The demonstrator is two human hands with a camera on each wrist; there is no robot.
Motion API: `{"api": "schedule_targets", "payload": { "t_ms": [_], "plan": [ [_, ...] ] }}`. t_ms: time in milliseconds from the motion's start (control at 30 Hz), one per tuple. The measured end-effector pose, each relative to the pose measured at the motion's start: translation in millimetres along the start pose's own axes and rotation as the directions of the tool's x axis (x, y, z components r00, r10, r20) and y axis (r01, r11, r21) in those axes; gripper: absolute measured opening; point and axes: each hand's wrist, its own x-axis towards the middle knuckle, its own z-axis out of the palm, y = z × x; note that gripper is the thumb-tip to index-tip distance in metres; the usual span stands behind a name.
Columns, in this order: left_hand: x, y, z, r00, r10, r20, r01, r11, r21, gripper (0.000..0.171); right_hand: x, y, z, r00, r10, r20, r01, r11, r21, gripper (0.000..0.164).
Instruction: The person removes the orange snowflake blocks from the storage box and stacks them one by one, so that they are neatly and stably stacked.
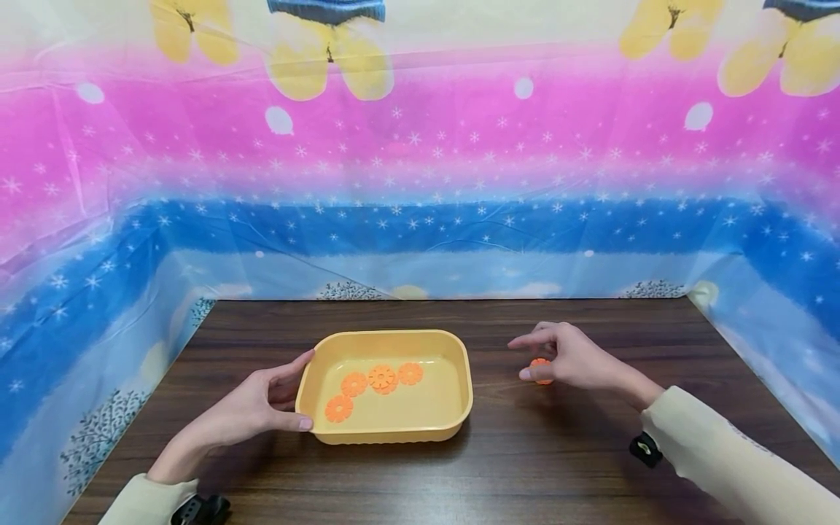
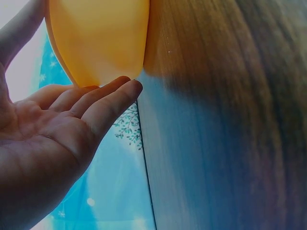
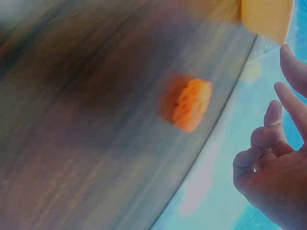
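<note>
In the head view my left hand (image 1: 246,408) holds the left end of a yellow plastic tray (image 1: 394,437), its thumb at the near corner and its fingers at the far side. Straight fingers lie against the tray wall (image 2: 100,43) in the left wrist view. Several orange notched discs (image 1: 338,408), flower-shaped, lie on the tray's floor. To the right of the tray my right hand (image 1: 577,357) hovers with index finger and thumb apart, holding nothing. Partly hidden behind its thumb is more orange (image 1: 541,362); the right wrist view shows this as a short stack of discs (image 3: 193,105) on the table.
The dark wood-grain table (image 1: 394,481) carries the tray and the stack. A patterned cloth (image 1: 420,160) in pink and blue hangs round the back and both sides. Dark wrist-worn devices sit at both sleeves (image 1: 728,445).
</note>
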Motion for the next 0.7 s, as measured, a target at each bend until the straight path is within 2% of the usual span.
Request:
{"api": "schedule_targets", "payload": {
  "t_ms": [367,700],
  "plan": [
    [0.1,-0.2,-0.4,1.0,-0.005,-0.009,0.005,1.0,0.024,0.095,21,-33,5,0.998,-0.058,0.026,0.059,0.998,-0.033,0.04],
    [0.6,-1.9,-0.8,1.0,-0.005,-0.019,0.006,1.0,0.029,0.095,50,-68,13,0.978,-0.2,0.066,0.202,0.979,-0.018,0.041]
  ]
}}
